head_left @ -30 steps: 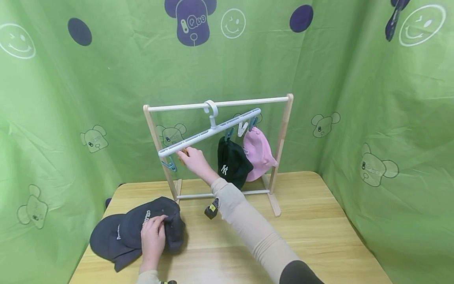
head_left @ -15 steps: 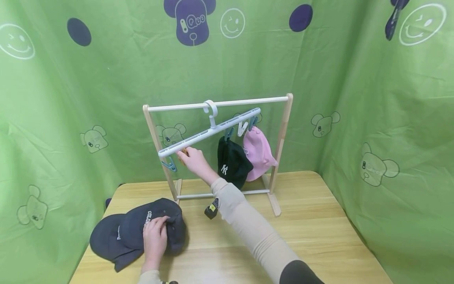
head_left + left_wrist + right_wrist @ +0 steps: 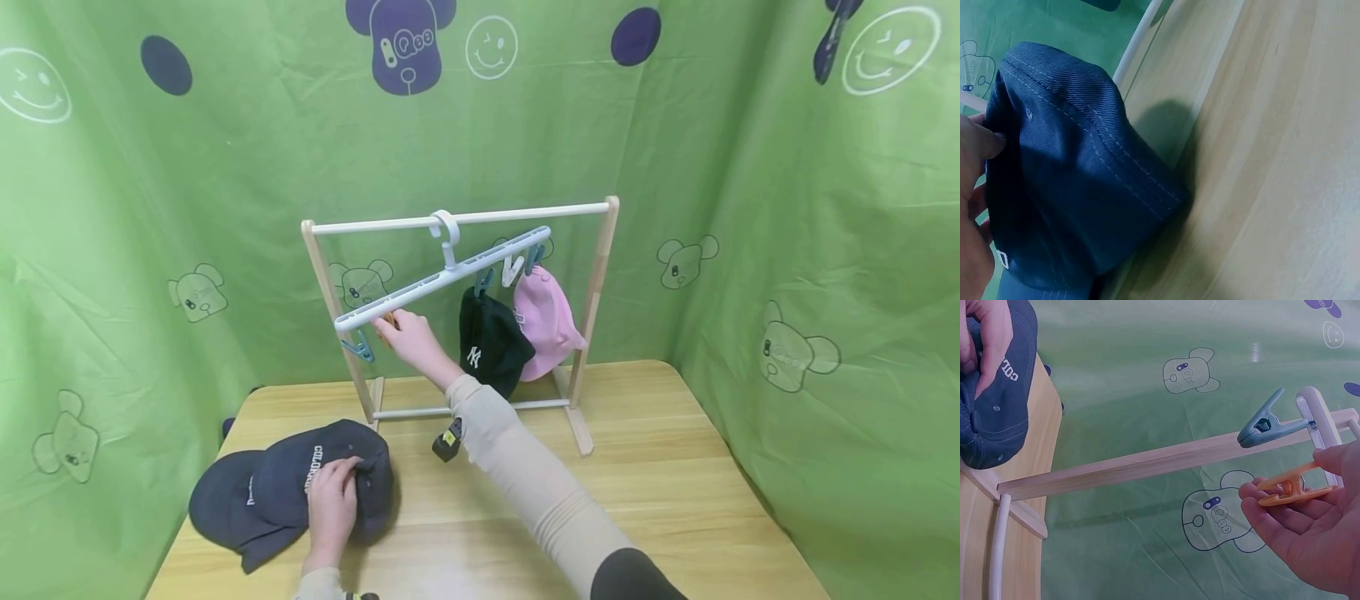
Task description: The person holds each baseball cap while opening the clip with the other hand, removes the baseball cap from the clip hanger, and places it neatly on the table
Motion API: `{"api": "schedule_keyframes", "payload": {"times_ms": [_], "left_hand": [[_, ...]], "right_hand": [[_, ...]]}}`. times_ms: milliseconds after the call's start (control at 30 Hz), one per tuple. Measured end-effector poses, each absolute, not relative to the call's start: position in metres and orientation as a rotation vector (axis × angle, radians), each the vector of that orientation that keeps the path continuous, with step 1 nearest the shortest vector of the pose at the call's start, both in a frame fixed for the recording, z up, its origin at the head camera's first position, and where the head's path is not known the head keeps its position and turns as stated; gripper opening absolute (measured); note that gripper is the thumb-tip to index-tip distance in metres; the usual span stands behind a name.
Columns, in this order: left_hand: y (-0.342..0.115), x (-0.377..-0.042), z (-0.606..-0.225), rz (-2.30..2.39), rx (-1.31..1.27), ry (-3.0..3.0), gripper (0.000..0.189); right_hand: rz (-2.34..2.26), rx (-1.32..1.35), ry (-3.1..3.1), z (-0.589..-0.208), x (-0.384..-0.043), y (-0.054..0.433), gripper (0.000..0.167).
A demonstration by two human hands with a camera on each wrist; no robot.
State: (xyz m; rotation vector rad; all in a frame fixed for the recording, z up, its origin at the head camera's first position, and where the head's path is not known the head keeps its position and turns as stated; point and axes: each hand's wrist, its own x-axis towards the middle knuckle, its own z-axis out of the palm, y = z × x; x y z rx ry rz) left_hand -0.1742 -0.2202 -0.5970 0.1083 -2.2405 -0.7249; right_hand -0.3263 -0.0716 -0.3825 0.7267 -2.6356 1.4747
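Note:
My left hand [image 3: 332, 506] pinches the crown of a dark navy baseball cap [image 3: 288, 475] lettered in white, on the table at left. In the left wrist view thumb and fingers grip a fold of the cap [image 3: 1079, 169]. My right hand [image 3: 412, 337] holds an orange clip [image 3: 1294, 487] under the low left end of a pale hanger [image 3: 408, 294], thumb above and fingers beneath. Beside it a blue-green clip [image 3: 1269, 425] hangs with nothing in it. A black cap [image 3: 491, 346] and a pink cap [image 3: 546, 321] hang from clips at the hanger's right side.
The tilted hanger hooks over the top bar [image 3: 525, 216] of a wooden rack standing on the table [image 3: 660, 483]. A white clip [image 3: 512, 271] hangs between the two caps. Green printed curtains [image 3: 247, 167] enclose the back and sides.
My left hand has shifted slightly right on the navy cap, whose crown has moved a little with it. My right hand keeps its place on the orange clip.

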Motion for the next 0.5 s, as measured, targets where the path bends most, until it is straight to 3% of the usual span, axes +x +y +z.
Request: {"api": "schedule_keyframes", "payload": {"times_ms": [500], "left_hand": [[-0.2175, -0.1759, -0.6071, -0.705, 0.093, -2.260, 0.024]], "right_hand": [[1.456, 0.731, -2.629, -0.3831, -0.3266, -0.0720, 0.029]]}}
